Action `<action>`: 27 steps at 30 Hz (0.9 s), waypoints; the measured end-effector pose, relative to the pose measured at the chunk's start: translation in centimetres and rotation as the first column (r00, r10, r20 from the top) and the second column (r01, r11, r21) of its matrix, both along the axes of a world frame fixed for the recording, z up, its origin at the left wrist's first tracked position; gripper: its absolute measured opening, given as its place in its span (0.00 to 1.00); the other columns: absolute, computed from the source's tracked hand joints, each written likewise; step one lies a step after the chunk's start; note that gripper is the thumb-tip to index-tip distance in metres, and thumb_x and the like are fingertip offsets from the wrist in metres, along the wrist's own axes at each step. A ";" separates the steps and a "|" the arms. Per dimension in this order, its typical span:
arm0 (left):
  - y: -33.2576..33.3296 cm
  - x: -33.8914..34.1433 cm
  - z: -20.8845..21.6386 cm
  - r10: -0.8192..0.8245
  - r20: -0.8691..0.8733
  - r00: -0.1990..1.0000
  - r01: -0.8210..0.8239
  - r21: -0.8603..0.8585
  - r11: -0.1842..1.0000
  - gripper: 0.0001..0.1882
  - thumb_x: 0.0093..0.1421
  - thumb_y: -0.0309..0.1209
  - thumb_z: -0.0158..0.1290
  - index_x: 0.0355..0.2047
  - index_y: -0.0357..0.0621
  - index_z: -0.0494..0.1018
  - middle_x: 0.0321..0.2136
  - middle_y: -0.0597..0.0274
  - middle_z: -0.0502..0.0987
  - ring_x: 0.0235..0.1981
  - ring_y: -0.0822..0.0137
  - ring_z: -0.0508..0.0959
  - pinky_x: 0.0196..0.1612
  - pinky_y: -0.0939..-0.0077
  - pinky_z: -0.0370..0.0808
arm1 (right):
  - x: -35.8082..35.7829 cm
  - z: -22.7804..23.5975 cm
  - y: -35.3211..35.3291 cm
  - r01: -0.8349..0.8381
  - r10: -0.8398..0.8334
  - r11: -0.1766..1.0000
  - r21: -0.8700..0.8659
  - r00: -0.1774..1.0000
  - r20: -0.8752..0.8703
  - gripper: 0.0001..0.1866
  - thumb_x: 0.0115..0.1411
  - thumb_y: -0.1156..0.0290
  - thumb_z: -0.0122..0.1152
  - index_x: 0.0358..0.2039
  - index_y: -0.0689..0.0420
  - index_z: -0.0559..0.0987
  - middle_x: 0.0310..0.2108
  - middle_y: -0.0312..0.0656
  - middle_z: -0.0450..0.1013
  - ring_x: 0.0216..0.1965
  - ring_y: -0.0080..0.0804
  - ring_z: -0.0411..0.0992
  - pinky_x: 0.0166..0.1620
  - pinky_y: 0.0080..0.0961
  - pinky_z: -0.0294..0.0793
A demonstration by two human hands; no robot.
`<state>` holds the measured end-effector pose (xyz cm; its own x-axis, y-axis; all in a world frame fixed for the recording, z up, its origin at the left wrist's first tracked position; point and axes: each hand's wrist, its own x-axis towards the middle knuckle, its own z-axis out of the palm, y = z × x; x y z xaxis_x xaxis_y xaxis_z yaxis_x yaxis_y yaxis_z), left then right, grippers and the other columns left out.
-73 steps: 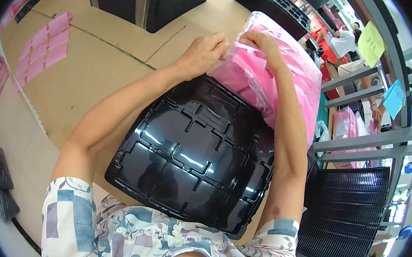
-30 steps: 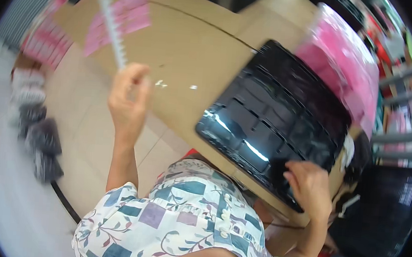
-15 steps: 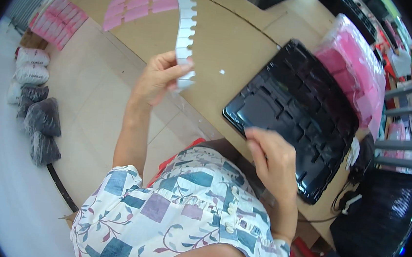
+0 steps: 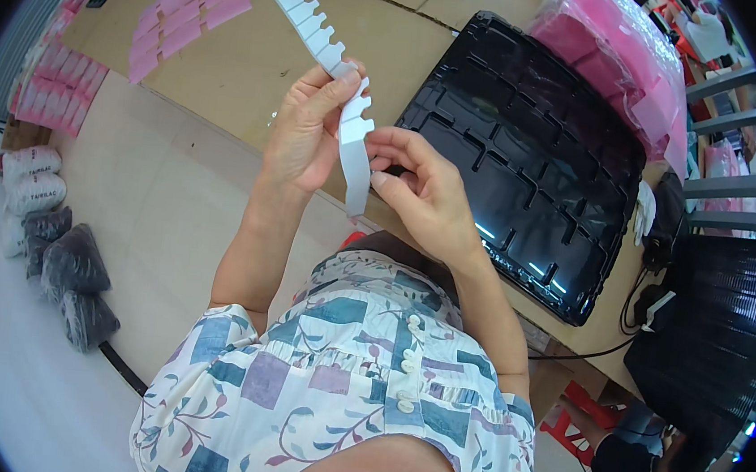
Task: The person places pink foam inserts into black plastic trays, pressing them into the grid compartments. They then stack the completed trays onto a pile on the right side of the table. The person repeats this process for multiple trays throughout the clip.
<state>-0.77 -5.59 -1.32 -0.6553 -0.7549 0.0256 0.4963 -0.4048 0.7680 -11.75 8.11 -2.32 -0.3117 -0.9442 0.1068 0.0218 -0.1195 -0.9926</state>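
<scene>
A long white strip (image 4: 308,23), notched along one edge and crossed by thin lines, runs from the top of the view down past my hands. My left hand (image 4: 308,131) is closed on it, pinching it between thumb and fingers near its lower part. Below that grip the plain tail of the strip hangs down. Close against the strip's right edge is my right hand (image 4: 426,195), its fingers curled and thumb drawn in; whether a small piece sits between them is hidden. To the right, a glossy black moulded plastic tray (image 4: 528,159) lies on the table.
The brown table (image 4: 257,82) has pink sheets (image 4: 186,17) in rows at far left. A pink plastic-wrapped pile (image 4: 617,68) stands behind the tray. A black ribbed object (image 4: 704,309) and cables are at right. Bags (image 4: 75,259) lie on the floor at left; another person (image 4: 637,465) is at lower right.
My right hand has moved from the tray's near edge up and left to the strip. The strip has tilted leftward, and my left hand now grips it with a longer tail below. The view has shifted.
</scene>
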 end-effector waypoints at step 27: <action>2.5 0.8 -0.9 -0.083 0.332 0.940 0.156 -0.197 0.968 0.06 0.59 0.25 0.57 0.36 0.36 0.79 0.24 0.66 0.76 0.19 0.82 0.69 0.19 0.88 0.61 | -2.1 2.1 0.7 0.181 -0.171 0.973 0.144 0.982 -0.081 0.06 0.57 0.75 0.66 0.33 0.63 0.81 0.26 0.33 0.77 0.27 0.13 0.71 0.31 0.15 0.72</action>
